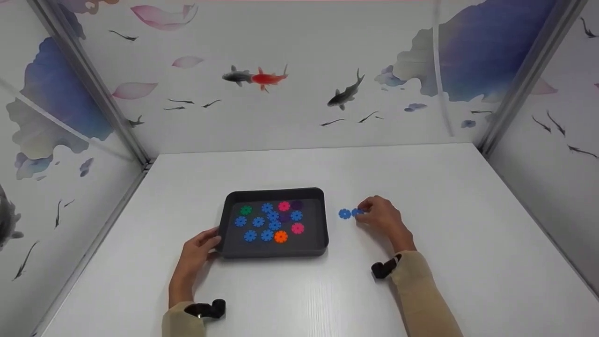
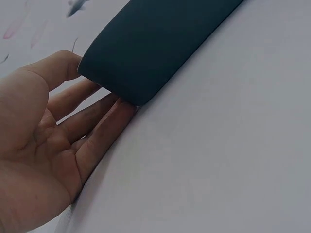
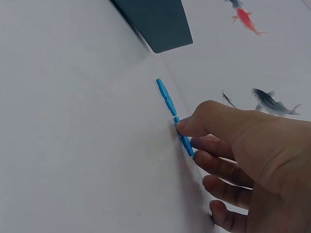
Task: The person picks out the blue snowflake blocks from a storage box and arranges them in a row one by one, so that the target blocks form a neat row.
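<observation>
Two blue discs (image 1: 351, 213) lie flat on the white desk (image 1: 458, 224), just right of the black tray (image 1: 224, 220). Your right hand (image 1: 381, 216) covers most of the nearer disc (image 3: 185, 141), so its outline is cut off in the head view. The right wrist view shows both discs edge-on, in a line that runs from the tray's corner toward your hand, the far disc (image 3: 164, 94) fully exposed. Your right thumb and forefinger pinch the nearer disc at its rim; the other fingers (image 3: 221, 167) curl loosely below it. Whether the two discs touch cannot be told.

Your left hand (image 1: 196, 250) rests at the tray's near left corner: the thumb (image 2: 60, 65) lies on the rim, and the straight fingers (image 2: 92, 124) lie along the desk beneath the corner. The tray holds a scatter of small discs, mostly blue, with pink, green, orange and purple ones; the purple are hard to make out against the dark floor.

Bare desk lies open right of the discs and toward you.
</observation>
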Demonstrator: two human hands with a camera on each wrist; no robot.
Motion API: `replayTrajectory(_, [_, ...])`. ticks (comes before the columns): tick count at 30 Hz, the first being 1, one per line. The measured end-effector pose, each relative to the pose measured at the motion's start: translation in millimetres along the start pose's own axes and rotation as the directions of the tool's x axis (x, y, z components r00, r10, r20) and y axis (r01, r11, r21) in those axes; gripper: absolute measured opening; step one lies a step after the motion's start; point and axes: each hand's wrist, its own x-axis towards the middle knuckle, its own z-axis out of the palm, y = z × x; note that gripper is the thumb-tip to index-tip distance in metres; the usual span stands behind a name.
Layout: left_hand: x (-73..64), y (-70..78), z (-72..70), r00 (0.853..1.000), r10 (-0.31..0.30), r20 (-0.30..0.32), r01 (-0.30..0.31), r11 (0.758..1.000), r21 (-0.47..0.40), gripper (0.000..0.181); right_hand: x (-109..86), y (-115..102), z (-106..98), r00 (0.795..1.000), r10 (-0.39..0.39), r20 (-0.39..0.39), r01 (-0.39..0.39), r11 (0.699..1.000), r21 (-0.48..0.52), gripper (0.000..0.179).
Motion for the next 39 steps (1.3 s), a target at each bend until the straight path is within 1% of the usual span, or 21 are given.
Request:
replayTrajectory(5, [-0.6, -0.1, -0.4, 1.000, -0.006, 0.001, 0.006, 1.000, 0.005, 0.047, -1.1, 1, 1, 1.000, 0.004, -0.001, -0.004, 1.000, 0.014, 0.036])
replayTrajectory(12, [-1.2, 1.2, -1.0, 1.000, 0.016, -0.007, -0.016, 1.000, 0.009, 0.044, -2.6, 3, -1, 0.998, -0.059, -0.009, 0.059, 0.998, 0.004, 0.038])
replayTrajectory(16, [-1.1, 1.7, -1.0, 1.000, 0.008, -0.004, -0.007, 1.000, 0.022, 0.045, -2.2, 0, -5, 0.999, -0.041, -0.008, 0.041, 0.999, 0.030, 0.040])
replayTrajectory(18, [-0.6, 1.2, -0.9, 1.000, 0.000, -0.002, 0.000, 1.000, 0.025, 0.044, -2.3, -3, -7, 0.999, -0.038, -0.009, 0.039, 0.998, 0.040, 0.040])
replayTrajectory(21, [-0.2, 0.3, -1.2, 1.000, -0.005, 0.000, 0.005, 1.000, 0.025, 0.044, -3.4, -12, -9, 0.998, -0.057, -0.016, 0.058, 0.997, 0.056, 0.038])
replayTrajectory(25, [-0.2, -0.6, -1.9, 1.000, -0.001, -0.001, 0.001, 1.000, 0.021, 0.044, -7.5, -31, -12, 0.994, -0.107, -0.024, 0.109, 0.990, 0.086, 0.036])
replayTrajectory(28, [-0.5, -0.6, -2.2, 1.000, -0.002, 0.003, 0.002, 1.000, 0.014, 0.045, -10.5, -45, -10, 0.985, -0.172, -0.025, 0.174, 0.979, 0.105, 0.034])
replayTrajectory(32, [-0.7, -0.8, -1.5, 1.000, 0.003, 0.013, -0.003, 1.000, 0.010, 0.046, -13.9, -61, -3, 0.964, -0.267, -0.014, 0.266, 0.958, 0.110, 0.031])
replayTrajectory(36, [0.0, -1.6, -1.9, 1.000, 0.006, 0.012, -0.006, 1.000, 0.014, 0.046, -13.9, -73, 8, 0.945, -0.327, 0.019, 0.323, 0.940, 0.112, 0.029])
replayTrajectory(39, [0.6, -1.2, -1.0, 1.000, 0.009, 0.006, -0.009, 1.000, 0.003, 0.046, -10.3, -82, 15, 0.930, -0.365, 0.047, 0.358, 0.927, 0.111, 0.027])
